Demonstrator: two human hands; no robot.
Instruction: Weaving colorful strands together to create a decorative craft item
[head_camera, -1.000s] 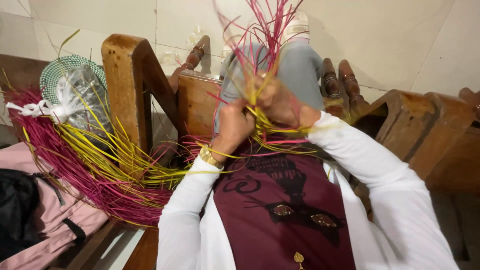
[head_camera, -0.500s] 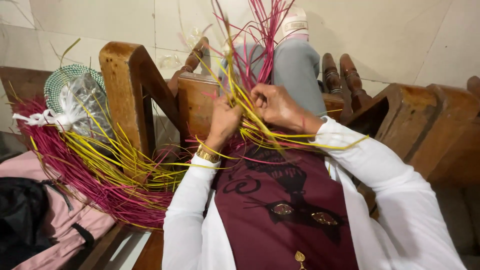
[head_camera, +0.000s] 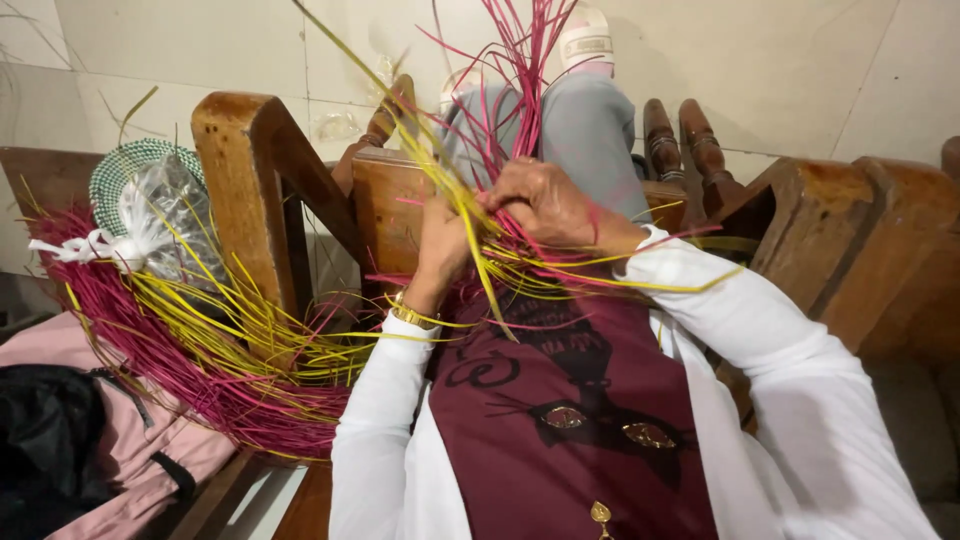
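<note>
Two hands work close together above the lap, both in white sleeves; the left hand (head_camera: 443, 250), with a gold watch (head_camera: 412, 314) at its wrist, is clenched on a cluster of yellow strands (head_camera: 470, 215) and pink strands (head_camera: 520, 90) that fan upward and outward from the grip; the right hand (head_camera: 545, 205) lies just beside it, touching it, its fingers (head_camera: 510, 185) curled over the same cluster where the strands cross; one long yellow strand runs from the hands up toward the top left of the view, and others trail out to the right across the right sleeve (head_camera: 760, 340); the pink strands stand up in front of a grey trouser leg (head_camera: 590, 130) and a pale shoe (head_camera: 585, 45); the woven part under the hands is mostly hidden, so I cannot tell its shape. Below the hands is a dark red garment (head_camera: 570, 420) with a black print. At the left end of the wooden bench (head_camera: 250, 190) lies a large loose bundle of pink and yellow strands (head_camera: 200, 350), draped over the seat beside the armrest; above it rests a green-and-white woven disc (head_camera: 125, 165) partly covered by a clear plastic bag (head_camera: 165, 205) tied with a white strip; a pink bag (head_camera: 100, 440) with a black one (head_camera: 45, 440) sits at the lower left; pale floor tiles (head_camera: 780, 70) fill the background.
</note>
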